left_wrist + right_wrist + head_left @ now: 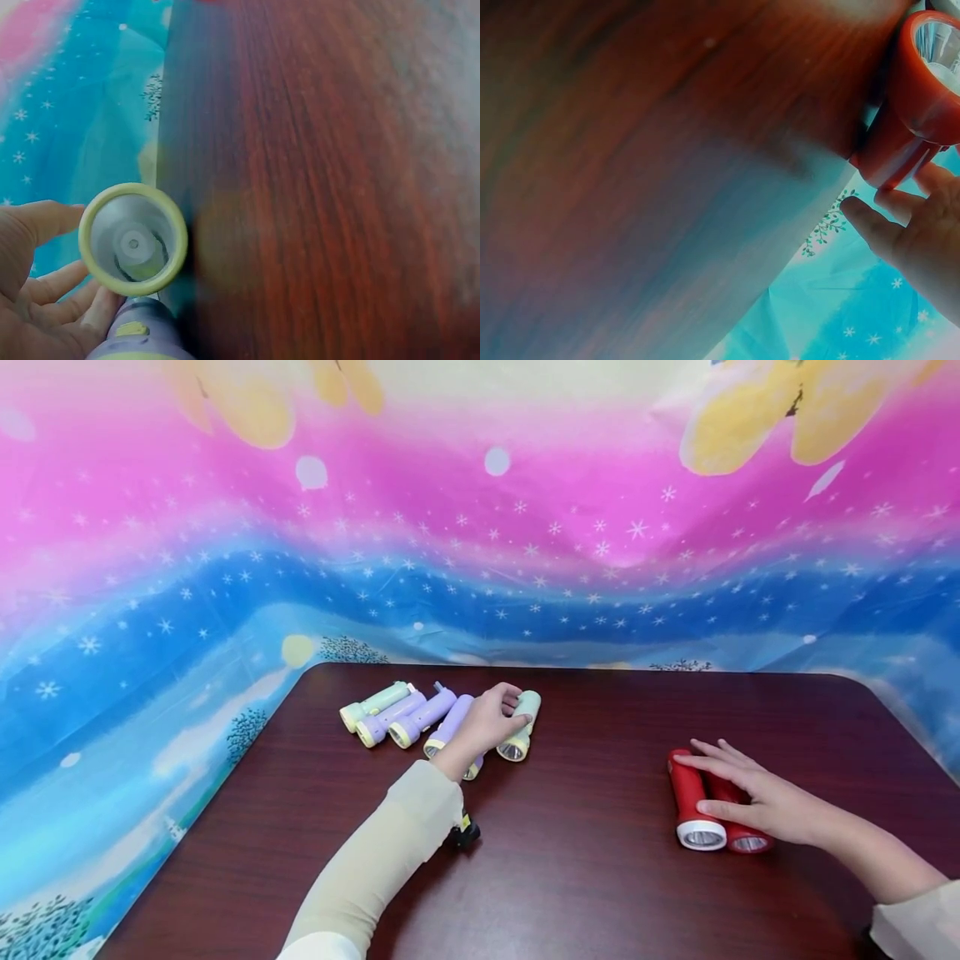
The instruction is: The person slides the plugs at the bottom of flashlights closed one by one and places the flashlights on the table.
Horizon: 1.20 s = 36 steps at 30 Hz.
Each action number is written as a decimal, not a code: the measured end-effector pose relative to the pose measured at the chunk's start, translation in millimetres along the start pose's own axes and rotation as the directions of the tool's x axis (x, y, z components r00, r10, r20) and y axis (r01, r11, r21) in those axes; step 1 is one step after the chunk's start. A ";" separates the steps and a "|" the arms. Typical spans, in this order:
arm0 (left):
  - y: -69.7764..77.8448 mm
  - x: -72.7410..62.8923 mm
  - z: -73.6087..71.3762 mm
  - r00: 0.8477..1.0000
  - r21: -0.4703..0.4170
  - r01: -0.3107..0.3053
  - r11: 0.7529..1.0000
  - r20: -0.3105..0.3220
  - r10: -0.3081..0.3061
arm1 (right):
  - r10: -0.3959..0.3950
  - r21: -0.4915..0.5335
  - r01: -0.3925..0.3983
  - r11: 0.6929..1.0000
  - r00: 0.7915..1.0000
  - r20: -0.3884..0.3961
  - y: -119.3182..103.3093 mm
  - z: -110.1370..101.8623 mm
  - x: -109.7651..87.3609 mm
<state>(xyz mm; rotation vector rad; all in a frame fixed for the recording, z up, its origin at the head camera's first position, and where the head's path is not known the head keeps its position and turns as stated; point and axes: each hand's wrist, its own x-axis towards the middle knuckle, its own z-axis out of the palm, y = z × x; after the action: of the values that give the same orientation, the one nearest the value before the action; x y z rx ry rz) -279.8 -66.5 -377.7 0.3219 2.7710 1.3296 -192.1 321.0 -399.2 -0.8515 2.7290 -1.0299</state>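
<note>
In the head view my left hand [491,718] holds a pale green flashlight [529,706] with a yellow rim, thumb and fingers curled at its side. Its lens faces the left wrist camera, above a purple flashlight [146,334] with a yellow switch. On the right, my right hand [757,785] lies spread over two red flashlights. Its index finger and thumb touch the white-rimmed red flashlight [687,793]. The second red flashlight [750,843], red-rimmed, lies beside it, partly hidden under the hand. A red-rimmed flashlight head [911,97] shows in the right wrist view, close to the fingers.
Left of my left hand, a row holds a green flashlight [386,697] and several purple flashlights [427,714], one partly covered by my wrist. All lie on a dark wooden table [585,860]. A patterned cloth [480,552] hangs behind it and along its sides.
</note>
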 end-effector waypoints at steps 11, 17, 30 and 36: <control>2.3 3.2 5.7 0.998 0.076 -0.027 0.997 0.062 0.023 | 0.002 -0.010 -0.002 1.000 1.000 -0.003 -0.3 0.4 0.3; 3.5 7.1 7.0 0.996 0.103 -0.037 0.994 0.083 0.029 | 0.000 -0.011 0.000 1.000 1.000 -0.006 -0.4 -0.9 0.7; -0.9 14.5 13.4 0.985 0.178 -0.048 0.983 0.172 0.017 | 0.023 -0.024 -0.022 0.999 1.000 0.012 -2.5 -3.7 1.4; 1.1 10.7 15.8 0.979 0.202 -0.059 0.978 0.204 0.017 | 0.022 -0.020 -0.022 1.000 1.000 0.016 -2.7 -1.9 0.2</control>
<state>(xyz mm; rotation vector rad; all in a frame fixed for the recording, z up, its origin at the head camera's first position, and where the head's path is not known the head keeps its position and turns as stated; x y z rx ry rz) -287.9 -51.5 -386.3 0.4929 2.7449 0.9546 -191.5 320.3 -396.0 -0.8275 2.7329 -0.9893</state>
